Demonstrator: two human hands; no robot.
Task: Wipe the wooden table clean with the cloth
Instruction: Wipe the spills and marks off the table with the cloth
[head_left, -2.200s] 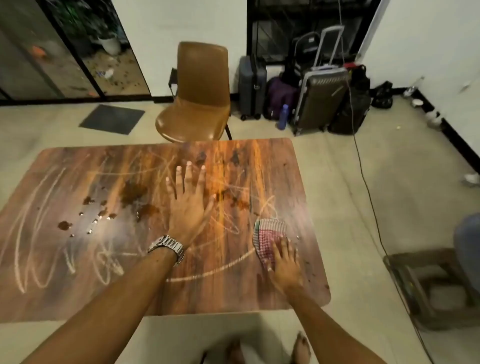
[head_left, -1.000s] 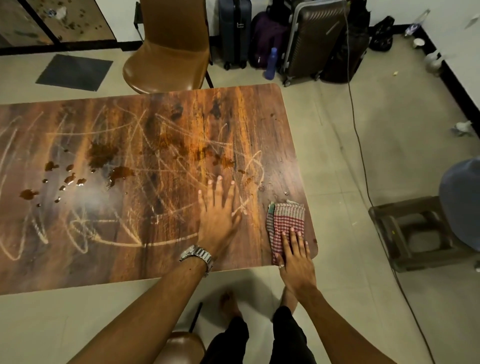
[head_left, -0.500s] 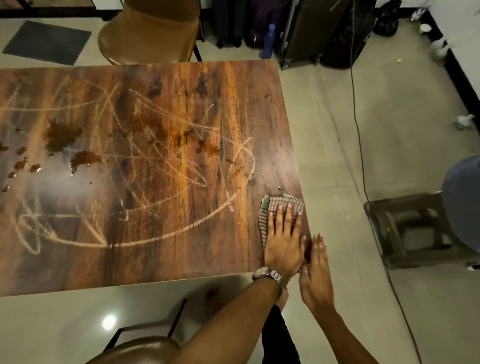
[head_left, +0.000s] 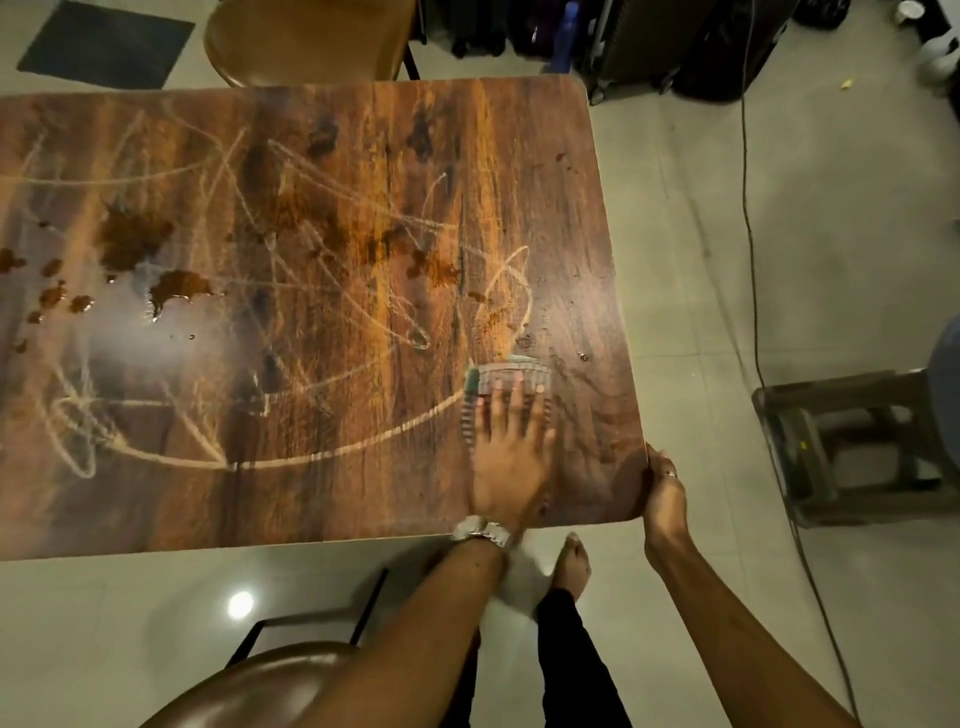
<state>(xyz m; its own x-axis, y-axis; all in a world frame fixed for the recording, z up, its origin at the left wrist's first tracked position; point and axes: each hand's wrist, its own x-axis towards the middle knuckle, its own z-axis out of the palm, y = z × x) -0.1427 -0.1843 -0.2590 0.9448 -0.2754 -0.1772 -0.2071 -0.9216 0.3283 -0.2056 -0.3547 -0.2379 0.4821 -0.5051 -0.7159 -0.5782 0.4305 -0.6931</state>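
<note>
The wooden table (head_left: 322, 493) fills the upper left of the head view, covered in chalk scribbles (head_left: 332, 452) and brown liquid stains (head_left: 135, 244). A red-and-white checked cloth (head_left: 511, 373) lies near the table's right front corner. My left hand (head_left: 511, 452), with a metal watch at the wrist, presses flat on the cloth, fingers spread, hiding most of it. My right hand (head_left: 665, 496) grips the table's right front corner edge, fingers curled around it.
A brown chair (head_left: 306, 36) stands behind the table and another chair seat (head_left: 260, 680) is at my front left. Suitcases and bags (head_left: 649, 41) line the far wall. A low stool (head_left: 852, 447) and a cable (head_left: 748, 218) are on the floor at right.
The cloth passed from my right hand to my left, which moved right across the table onto it. My right hand left the cloth and took hold of the table's corner. The view tilted down.
</note>
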